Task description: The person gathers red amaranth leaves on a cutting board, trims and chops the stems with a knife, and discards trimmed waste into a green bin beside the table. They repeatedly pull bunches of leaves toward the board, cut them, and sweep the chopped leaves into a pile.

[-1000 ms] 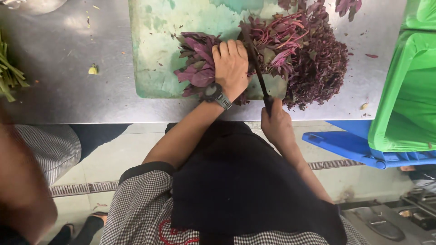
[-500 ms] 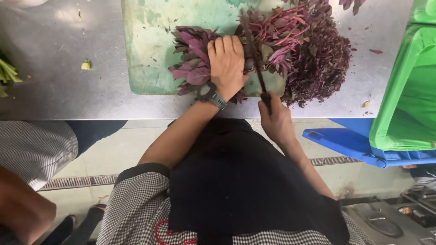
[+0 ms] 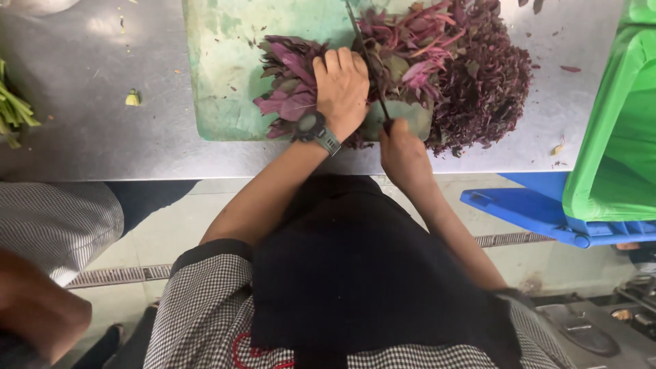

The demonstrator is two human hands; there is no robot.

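A steel desk (image 3: 89,130) fills the far part of the view, and a pale green cutting board (image 3: 225,82) lies on it. Below the desk edge there is a tiled floor with a drain grate.

The left hand (image 3: 342,89) lies flat on a bunch of purple leaves (image 3: 290,85). Its fingers (image 3: 333,63) are stretched and close together, pointing to the far side, and they press the bunch down on the board. A dark wristwatch (image 3: 316,130) sits on the wrist, and the bare forearm comes up from the near side at a slant.

The right hand (image 3: 403,150) is closed around the handle of a knife (image 3: 365,61), at the near edge of the board. The thin blade points far, just to the right of the left fingers, and cuts into the leaf stems.

To the right of the blade lies a heap of chopped purple leaves (image 3: 482,89). A green crate (image 3: 615,130) stands at the right on a blue crate (image 3: 526,208). Some green stalks (image 3: 12,113) lie at the far left.
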